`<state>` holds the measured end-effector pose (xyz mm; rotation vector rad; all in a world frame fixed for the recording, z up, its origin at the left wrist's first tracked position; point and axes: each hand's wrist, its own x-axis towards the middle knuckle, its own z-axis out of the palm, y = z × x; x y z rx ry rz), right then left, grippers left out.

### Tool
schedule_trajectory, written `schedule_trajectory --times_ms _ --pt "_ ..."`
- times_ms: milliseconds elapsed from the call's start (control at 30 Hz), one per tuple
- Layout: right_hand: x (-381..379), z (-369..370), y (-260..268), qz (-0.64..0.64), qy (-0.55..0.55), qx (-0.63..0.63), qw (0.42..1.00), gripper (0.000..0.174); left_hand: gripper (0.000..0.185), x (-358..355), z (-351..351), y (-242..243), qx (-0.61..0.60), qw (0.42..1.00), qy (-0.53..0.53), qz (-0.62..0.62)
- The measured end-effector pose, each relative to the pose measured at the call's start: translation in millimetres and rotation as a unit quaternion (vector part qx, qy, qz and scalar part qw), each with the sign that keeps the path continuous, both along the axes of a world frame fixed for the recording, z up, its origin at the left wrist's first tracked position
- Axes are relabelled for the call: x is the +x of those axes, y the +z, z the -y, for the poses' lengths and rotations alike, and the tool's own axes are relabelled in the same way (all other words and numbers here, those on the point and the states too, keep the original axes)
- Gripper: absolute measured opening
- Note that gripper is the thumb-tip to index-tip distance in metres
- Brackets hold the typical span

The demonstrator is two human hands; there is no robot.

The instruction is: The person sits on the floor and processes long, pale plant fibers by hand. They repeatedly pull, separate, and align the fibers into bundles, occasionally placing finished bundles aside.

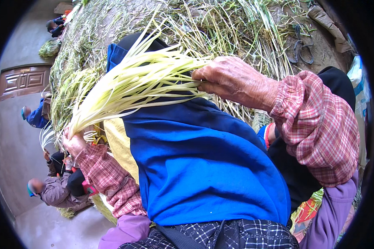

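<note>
A bundle of pale yellow leafy stalks, like blanched chives (pixel 124 87), stretches across my lap between both hands. My left hand (pixel 74 143) is closed around its white, gathered end at the left. At the other end, my right hand (pixel 237 81) pinches the yellow-green leaf tips between thumb and fingers. Some loose leaves stick up past the bundle near my knee. Beneath it lies a blue cloth apron (pixel 202 155) draped over my legs. Red checked sleeve covers (pixel 321 124) reach to both wrists.
Piled straw and leaf litter (pixel 205 28) cover the ground ahead. A dark strap (pixel 302 49) lies at the right, near a brown rolled cloth (pixel 328 28). Several people sit along the left; one person (pixel 57 191) holds white stalks. Yellow sacking (pixel 121 143) lies beside my left arm.
</note>
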<state>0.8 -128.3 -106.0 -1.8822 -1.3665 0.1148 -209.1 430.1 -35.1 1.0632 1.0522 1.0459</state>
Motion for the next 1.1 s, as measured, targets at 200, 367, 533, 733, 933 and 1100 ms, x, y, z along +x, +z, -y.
schedule_trajectory --times_ms 200,367,533,733,933,1100 --pt "-1.7 -3.1 0.7 0.056 0.029 -0.014 0.998 0.02 0.014 -31.0 -41.7 -6.2 0.088 0.995 -0.029 -0.027" --pt "-4.1 1.1 4.3 0.103 0.01 -0.019 0.994 0.026 0.017 -3.2 -32.0 -18.3 -0.024 0.988 -0.106 0.109" --pt "1.5 6.4 5.5 0.164 -0.004 -0.07 0.984 0.021 0.012 -12.7 -39.2 -0.1 -0.124 0.963 -0.12 0.208" --pt "8.3 27.5 30.6 0.138 -0.126 -0.029 0.982 0.012 0.027 -19.6 9.3 -11.4 0.311 0.882 -0.093 -0.342" --pt "1.6 -4.2 53.5 0.178 -0.155 0.058 0.97 0.011 0.044 -6.8 26.5 -8.2 0.243 0.956 -0.098 -0.13" --pt "-11.0 -25.4 17.9 0.006 -0.098 0.01 0.995 0.025 0.05 -1.2 52.8 9.5 0.351 0.89 -0.051 -0.287"
